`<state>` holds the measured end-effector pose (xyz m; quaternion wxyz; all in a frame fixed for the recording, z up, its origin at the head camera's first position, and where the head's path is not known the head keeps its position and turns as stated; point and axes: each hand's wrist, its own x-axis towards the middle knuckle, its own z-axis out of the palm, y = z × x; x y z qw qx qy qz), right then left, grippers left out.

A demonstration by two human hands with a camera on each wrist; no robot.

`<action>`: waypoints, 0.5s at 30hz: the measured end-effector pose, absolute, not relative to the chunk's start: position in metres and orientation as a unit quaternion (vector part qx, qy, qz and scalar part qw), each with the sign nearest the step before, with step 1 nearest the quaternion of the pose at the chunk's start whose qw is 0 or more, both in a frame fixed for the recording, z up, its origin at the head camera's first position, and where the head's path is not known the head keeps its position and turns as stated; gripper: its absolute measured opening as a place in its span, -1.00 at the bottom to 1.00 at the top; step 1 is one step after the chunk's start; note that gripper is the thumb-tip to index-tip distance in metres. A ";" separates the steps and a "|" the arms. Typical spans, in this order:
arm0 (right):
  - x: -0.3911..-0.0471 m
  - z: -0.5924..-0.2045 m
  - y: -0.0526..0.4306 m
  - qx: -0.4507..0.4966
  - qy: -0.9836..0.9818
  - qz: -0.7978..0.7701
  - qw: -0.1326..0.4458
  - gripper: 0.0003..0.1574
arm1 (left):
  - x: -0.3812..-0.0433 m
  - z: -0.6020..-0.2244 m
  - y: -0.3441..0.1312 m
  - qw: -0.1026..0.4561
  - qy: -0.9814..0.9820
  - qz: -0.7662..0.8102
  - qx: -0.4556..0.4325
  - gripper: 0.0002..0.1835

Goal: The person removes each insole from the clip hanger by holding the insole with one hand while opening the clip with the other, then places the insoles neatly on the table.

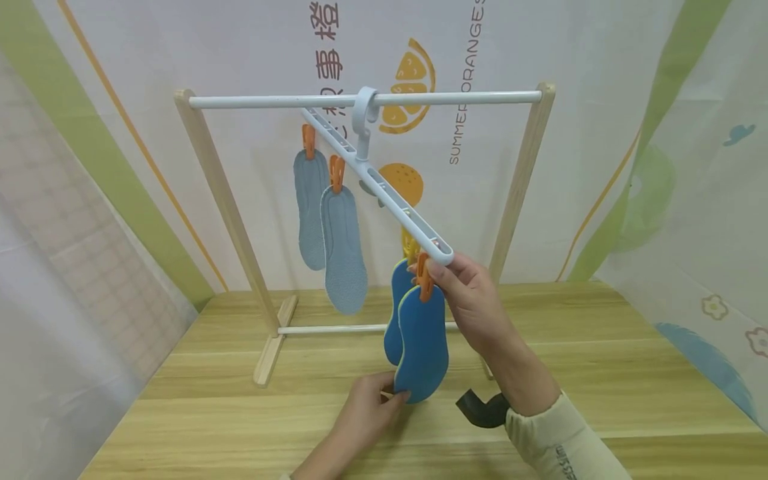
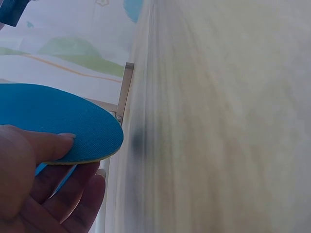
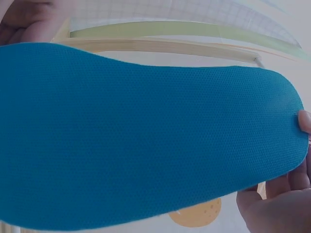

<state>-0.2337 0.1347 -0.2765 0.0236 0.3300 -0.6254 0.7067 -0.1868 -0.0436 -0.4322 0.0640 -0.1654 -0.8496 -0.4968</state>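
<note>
A blue insole [image 1: 423, 353] with a thin yellow edge hangs from an orange clothespin [image 1: 425, 283] at the near end of a white hanger [image 1: 362, 164]. My right hand [image 1: 477, 300] pinches that clothespin, right at the hanger's tip. Lower down, my left hand [image 1: 369, 407] holds the insole's wide end, with the thumb [image 2: 56, 145] flat on the blue face and the fingers behind. Partly hidden behind it hangs a second blue insole [image 1: 393, 330], under a yellow clothespin [image 1: 411, 249]. In the right wrist view the front insole [image 3: 146, 141] fills most of the picture.
Two grey-blue insoles [image 1: 345, 257] hang from orange clothespins [image 1: 337, 175] toward the hanger's far end. The hanger hooks over the white top rail [image 1: 270, 102] of a wooden-sided rack [image 1: 225, 200] on a wood-grain table [image 1: 198, 413]. A printed cloth stands behind.
</note>
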 end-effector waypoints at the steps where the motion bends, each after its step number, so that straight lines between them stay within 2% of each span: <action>1: -0.234 -0.276 0.135 0.329 -0.624 0.708 0.025 -0.74 | -0.187 -0.432 -0.044 0.064 -0.850 -0.496 -0.165 -0.85; 9: -0.234 -0.277 0.135 0.311 -0.621 0.719 0.032 -0.58 | -0.188 -0.434 -0.043 0.066 -0.851 -0.494 -0.168 -0.86; 15: -0.234 -0.276 0.135 0.309 -0.623 0.718 0.035 -0.57 | -0.188 -0.435 -0.043 0.062 -0.849 -0.498 -0.167 -0.86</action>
